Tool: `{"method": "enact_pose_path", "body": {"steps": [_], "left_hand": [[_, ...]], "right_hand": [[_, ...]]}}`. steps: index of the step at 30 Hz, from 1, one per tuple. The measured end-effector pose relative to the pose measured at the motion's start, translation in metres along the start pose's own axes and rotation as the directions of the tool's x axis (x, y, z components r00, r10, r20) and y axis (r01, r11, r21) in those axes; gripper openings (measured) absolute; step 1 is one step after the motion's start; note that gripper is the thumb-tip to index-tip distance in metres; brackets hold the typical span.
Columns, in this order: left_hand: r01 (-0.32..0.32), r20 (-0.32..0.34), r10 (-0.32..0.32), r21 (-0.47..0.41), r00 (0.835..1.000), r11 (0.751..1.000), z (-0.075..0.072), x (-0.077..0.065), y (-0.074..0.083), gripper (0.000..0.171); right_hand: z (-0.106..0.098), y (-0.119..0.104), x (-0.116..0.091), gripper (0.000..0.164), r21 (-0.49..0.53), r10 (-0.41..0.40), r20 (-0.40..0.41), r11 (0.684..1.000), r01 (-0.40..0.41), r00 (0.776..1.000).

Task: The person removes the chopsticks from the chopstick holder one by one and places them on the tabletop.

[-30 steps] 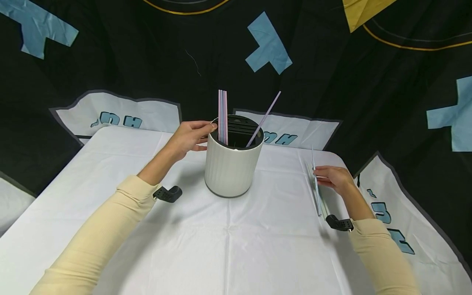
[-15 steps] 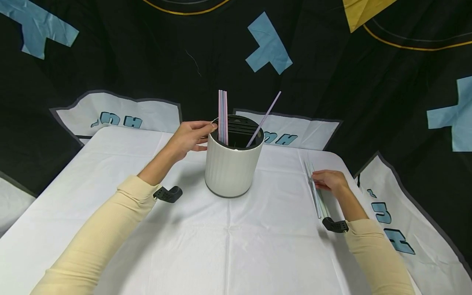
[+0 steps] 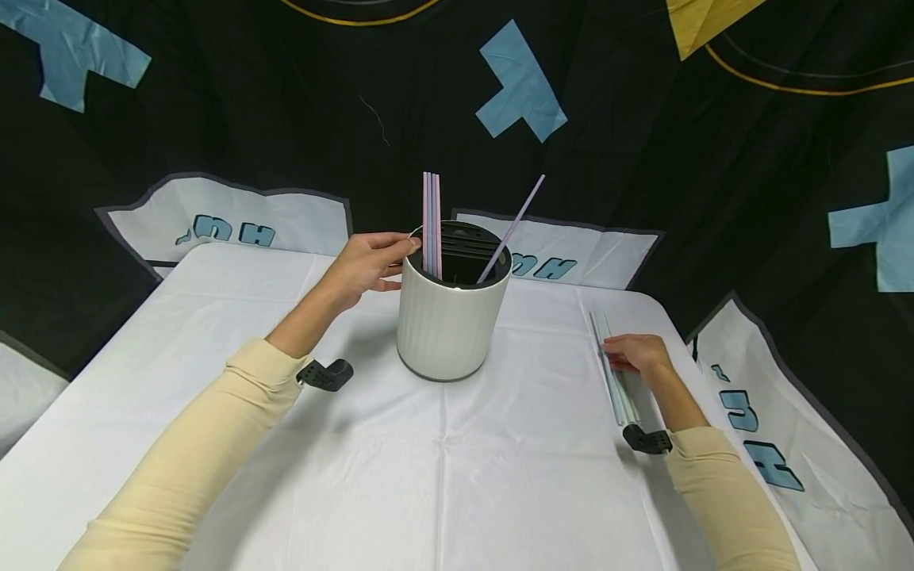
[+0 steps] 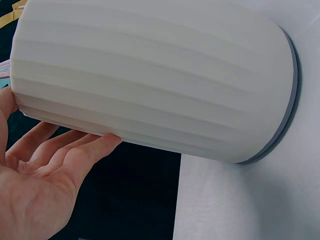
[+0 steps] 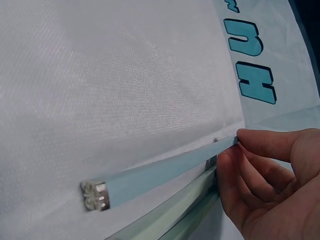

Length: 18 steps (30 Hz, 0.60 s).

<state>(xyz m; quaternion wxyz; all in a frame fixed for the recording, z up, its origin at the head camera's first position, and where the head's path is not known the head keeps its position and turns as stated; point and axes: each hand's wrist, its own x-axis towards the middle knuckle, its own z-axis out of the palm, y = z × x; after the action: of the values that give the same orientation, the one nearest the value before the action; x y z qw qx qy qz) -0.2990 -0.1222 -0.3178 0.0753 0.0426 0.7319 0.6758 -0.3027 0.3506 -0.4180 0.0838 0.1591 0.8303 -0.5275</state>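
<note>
A white ribbed utensil holder (image 3: 450, 333) with a dark interior stands upright on the table. My left hand (image 3: 371, 266) grips its left rim, thumb at the top edge; in the left wrist view the fingers (image 4: 102, 145) touch its outer wall. My right hand (image 3: 635, 353) is at the table's right side. Its thumb and forefinger pinch a light blue chopstick (image 5: 165, 172) with a patterned silver end, seen in the right wrist view. Pale green chopsticks (image 5: 170, 210) lie just beside it, partly hidden by the fingers.
Several pink and purple chopsticks (image 3: 432, 222) stand together at the holder's left side. A single purple chopstick (image 3: 510, 230) leans to the right in it. A white cloth covers the table (image 3: 371, 492); a black backdrop (image 3: 286, 103) with blue tape hangs behind.
My right hand has come down and slightly towards me, lowering the light blue chopstick from a raised tilt to beside the green ones. The left hand and the holder have stayed put.
</note>
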Motion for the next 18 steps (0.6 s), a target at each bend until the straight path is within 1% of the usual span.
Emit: {"method": "enact_pose_path", "body": {"steps": [7,14,18], "left_hand": [[-0.002,0.000,0.002,0.010,1.000,1.000,0.0002,-0.0001,-0.0001,0.049],[-0.003,0.002,0.003,-0.001,1.000,1.000,0.0004,0.0002,0.0003,0.049],[-0.003,0.004,0.003,0.001,1.000,1.000,-0.0001,0.0003,0.0001,0.050]], "right_hand": [[0.0020,0.0010,-0.0006,0.043,-0.058,-0.002,-0.016,0.998,0.001,1.000],[0.0026,0.0003,-0.0004,0.043,-0.100,0.029,-0.082,0.994,-0.037,0.996],[0.0017,-0.0045,-0.0022,0.045,-0.109,0.007,-0.070,0.994,-0.014,0.998]]}}
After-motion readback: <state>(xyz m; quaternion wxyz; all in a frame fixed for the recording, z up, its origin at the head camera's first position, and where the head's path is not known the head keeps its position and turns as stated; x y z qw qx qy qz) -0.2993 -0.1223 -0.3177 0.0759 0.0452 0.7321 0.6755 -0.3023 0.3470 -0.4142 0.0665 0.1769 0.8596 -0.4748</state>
